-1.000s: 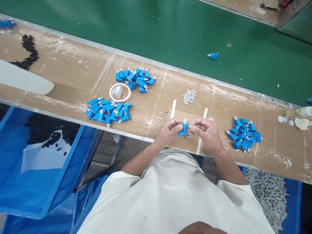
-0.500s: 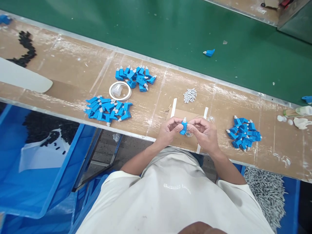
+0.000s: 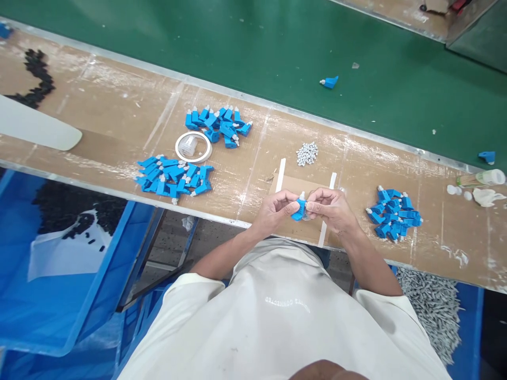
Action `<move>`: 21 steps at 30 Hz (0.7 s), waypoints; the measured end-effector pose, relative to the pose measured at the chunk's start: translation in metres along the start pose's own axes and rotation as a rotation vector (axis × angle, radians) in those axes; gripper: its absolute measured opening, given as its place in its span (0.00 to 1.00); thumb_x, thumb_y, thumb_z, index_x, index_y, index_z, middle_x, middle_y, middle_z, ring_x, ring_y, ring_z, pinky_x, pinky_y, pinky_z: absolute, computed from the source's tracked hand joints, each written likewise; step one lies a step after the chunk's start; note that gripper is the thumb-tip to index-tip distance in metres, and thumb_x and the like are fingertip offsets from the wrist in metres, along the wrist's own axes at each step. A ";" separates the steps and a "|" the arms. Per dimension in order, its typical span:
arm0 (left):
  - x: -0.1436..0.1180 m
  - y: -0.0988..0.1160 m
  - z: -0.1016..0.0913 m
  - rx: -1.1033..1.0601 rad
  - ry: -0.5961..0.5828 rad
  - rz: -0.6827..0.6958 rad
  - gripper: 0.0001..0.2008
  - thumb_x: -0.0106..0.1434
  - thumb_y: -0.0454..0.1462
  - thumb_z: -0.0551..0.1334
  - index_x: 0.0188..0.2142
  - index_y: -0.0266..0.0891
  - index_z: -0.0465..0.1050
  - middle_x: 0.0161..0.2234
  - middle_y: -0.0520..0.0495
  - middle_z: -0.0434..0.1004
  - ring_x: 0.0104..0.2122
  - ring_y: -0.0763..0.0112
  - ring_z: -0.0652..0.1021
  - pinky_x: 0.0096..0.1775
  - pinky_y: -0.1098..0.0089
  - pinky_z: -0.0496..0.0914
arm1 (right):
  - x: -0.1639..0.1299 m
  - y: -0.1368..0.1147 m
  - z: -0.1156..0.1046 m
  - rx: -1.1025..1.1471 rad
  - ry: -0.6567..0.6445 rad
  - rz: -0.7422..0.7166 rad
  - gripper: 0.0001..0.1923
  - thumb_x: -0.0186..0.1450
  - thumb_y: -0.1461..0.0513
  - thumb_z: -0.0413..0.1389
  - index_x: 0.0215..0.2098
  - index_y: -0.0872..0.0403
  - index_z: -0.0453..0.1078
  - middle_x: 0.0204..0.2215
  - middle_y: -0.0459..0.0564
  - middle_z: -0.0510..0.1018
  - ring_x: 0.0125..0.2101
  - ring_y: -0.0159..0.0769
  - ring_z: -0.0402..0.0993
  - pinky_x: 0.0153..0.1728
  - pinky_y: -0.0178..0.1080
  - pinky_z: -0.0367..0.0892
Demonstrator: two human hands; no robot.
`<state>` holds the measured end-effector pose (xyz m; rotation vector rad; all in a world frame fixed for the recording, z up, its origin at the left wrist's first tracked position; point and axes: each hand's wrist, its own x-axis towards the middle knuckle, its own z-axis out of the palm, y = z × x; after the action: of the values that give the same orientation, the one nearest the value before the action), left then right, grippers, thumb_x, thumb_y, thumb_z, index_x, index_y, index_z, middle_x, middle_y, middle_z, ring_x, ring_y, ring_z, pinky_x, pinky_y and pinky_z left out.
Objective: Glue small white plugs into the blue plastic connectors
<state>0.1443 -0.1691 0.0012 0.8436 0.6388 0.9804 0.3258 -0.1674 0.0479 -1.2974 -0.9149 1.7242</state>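
My left hand (image 3: 274, 212) is closed, with thumb and fingers pinching a small blue plastic part (image 3: 298, 210) with a pale tip pointing up and away from me. My right hand (image 3: 331, 211) is closed at the part's right side, its thumb and fingertips pressed together against it; whatever lies between them is too small to make out. Both hands are over a brown board (image 3: 301, 186) held by white tape strips (image 3: 281, 174). Just beyond it lies a heap of small grey pieces (image 3: 307, 153). Below the fingers, a clear round object (image 3: 306, 217) is mostly covered.
Similar blue parts lie in piles at right (image 3: 394, 214), left (image 3: 174, 175) and far left (image 3: 217, 124), beside a white tape roll (image 3: 178, 149). Beyond the bench runs a green belt (image 3: 277, 63) carrying a blue part (image 3: 329, 82). Blue bins (image 3: 87, 295) stand below.
The blue part has tilted in my left fingers, and my right fingertips have shifted to its right edge. Parts on the green belt have slid left relative to the bench. The view has shifted slightly.
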 end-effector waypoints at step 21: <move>0.015 0.026 -0.065 1.219 0.491 0.293 0.14 0.70 0.45 0.60 0.45 0.38 0.77 0.37 0.44 0.79 0.34 0.66 0.78 0.40 0.67 0.71 | 0.123 -0.040 -0.088 -0.665 0.431 -0.272 0.14 0.57 0.54 0.67 0.33 0.55 0.75 0.24 0.49 0.77 0.23 0.34 0.73 0.27 0.38 0.73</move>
<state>0.0882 -0.1275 -0.0126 1.8138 1.6409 1.0264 0.3955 -0.0318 0.0130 -1.7725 -1.3790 0.8918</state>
